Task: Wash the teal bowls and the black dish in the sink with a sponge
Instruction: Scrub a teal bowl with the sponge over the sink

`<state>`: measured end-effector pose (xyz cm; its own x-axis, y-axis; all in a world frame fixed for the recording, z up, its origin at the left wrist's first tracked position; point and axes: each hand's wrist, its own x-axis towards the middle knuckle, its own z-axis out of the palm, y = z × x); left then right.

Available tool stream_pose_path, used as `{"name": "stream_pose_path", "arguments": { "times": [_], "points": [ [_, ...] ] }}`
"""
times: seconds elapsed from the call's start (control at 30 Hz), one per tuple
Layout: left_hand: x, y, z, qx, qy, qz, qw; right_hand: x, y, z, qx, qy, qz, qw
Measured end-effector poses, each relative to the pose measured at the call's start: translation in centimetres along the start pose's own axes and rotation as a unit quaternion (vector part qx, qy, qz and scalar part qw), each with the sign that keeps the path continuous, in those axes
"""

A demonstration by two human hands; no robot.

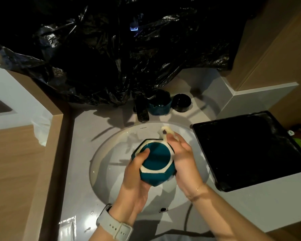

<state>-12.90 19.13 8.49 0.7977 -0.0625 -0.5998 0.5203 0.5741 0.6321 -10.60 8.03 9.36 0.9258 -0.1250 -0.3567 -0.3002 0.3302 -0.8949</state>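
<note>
Over the white round sink (111, 150) I hold a teal hexagonal bowl (155, 159) with a cream rim. My left hand (135, 178) grips its left side, thumb over the rim. My right hand (182, 157) presses against the bowl's right side and holds a pale sponge (165, 133) that sticks up past the rim. A second teal bowl (159, 106) and a small black dish (182, 102) stand on the counter behind the sink.
A dark faucet (142, 110) rises behind the basin. A large black tray (247, 152) lies on the counter at the right. Crumpled black plastic sheeting (120, 49) hangs over the back. A wooden ledge (16, 162) runs along the left.
</note>
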Motion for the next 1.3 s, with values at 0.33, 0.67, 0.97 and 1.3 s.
{"name": "stream_pose_path", "arguments": {
  "times": [0.33, 0.67, 0.97, 1.3],
  "points": [
    [1.3, 0.2, 0.1, -0.076, 0.082, 0.047, 0.993, -2.5, 2.2, 1.6, -0.058, -0.025, -0.014, 0.998],
    [2.0, -2.0, -0.2, -0.087, 0.143, 0.089, 0.982, -2.9, 3.1, 2.0, -0.021, -0.02, 0.008, 1.0],
    [1.5, 0.5, -2.5, 0.104, 0.029, 0.075, 0.991, 0.3, 0.3, -0.8, -0.079, -0.096, -0.016, 0.992],
    [1.2, 1.4, -0.9, 0.086, 0.04, 0.063, 0.993, 0.0, -0.5, 0.1, -0.164, -0.113, -0.046, 0.979]
  ]
}}
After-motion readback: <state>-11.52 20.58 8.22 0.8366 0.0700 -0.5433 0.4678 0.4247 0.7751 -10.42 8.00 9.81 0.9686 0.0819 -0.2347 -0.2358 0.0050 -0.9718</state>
